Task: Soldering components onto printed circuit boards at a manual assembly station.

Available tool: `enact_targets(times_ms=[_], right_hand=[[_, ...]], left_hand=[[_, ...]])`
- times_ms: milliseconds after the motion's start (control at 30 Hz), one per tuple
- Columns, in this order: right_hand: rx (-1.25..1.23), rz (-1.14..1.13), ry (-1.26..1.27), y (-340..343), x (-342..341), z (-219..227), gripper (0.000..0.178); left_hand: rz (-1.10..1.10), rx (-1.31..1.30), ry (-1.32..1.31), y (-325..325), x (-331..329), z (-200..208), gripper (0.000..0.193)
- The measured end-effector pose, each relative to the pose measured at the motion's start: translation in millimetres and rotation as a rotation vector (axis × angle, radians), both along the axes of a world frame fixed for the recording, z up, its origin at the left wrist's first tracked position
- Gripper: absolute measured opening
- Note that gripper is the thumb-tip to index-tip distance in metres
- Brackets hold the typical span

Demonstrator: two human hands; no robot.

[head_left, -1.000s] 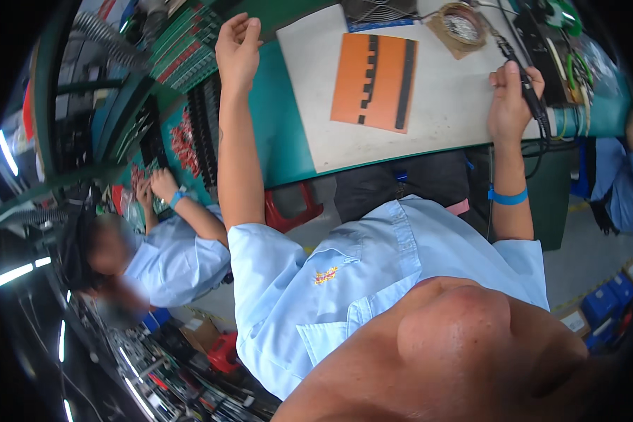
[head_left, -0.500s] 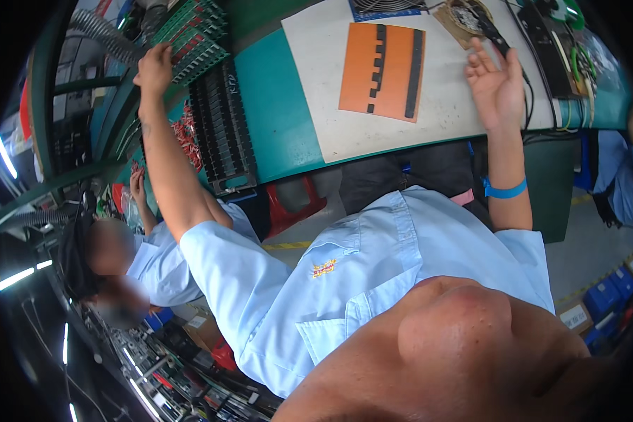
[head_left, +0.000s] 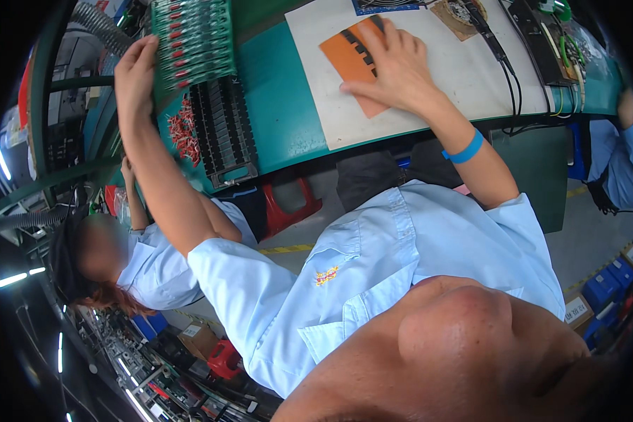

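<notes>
while the left hand (head_left: pixel 135 69) pinches the green board (head_left: pixel 194 42), the right hand (head_left: pixel 403 74), spread, has moved onto the orange card (head_left: pixel 344 58).

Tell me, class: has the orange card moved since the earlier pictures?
Yes: the orange card has shifted left and turned counterclockwise, its upper-left corner nearer the white sheet's left edge.

The panel (head_left: pixel 194 43), green with close rows of red parts, spreads rightward from the left fingers (head_left: pixel 146 46), which pinch its left edge. The card (head_left: pixel 344 59), orange with a stepped black strip, lies aslant under the splayed right fingers (head_left: pixel 395 43), which hide much of its right side; one corner juts out left of them, another shows below the thumb (head_left: pixel 362 89).
</notes>
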State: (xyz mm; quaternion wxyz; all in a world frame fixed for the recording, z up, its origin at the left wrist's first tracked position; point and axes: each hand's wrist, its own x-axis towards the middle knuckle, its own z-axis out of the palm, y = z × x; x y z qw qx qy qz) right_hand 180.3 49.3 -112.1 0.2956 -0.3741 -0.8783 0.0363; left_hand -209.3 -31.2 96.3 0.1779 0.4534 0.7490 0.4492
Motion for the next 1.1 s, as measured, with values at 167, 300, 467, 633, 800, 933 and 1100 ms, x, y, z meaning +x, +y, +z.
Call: enact_targets(times_ms=[167,300,467,633,800,933,1100], right_hand=[[-0.183,0.385,-0.144,-48,-2,17,0.109],[-0.137,0.616,-0.258,-83,26,30,0.079],[-0.218,0.588,-0.200,-95,77,58,0.050],[-0.335,0.583,0.118,-55,121,121,0.042],[-0.683,0.261,0.779,-24,151,103,0.033],[-0.795,0.305,0.870,2,114,87,0.048],[-1.026,0.320,0.862,12,77,72,0.054]], left_hand=[[-0.024,0.162,-0.298,-12,67,-53,0.023],[0.026,0.254,-0.474,-21,96,-93,0.023],[0.052,0.356,-0.648,-17,112,-129,0.024],[0.092,0.466,-0.734,-29,113,-150,0.025],[0.048,0.462,-0.774,-35,156,-162,0.026],[0.017,0.432,-0.781,-43,198,-166,0.026],[-0.010,0.430,-0.763,-50,230,-176,0.027]])
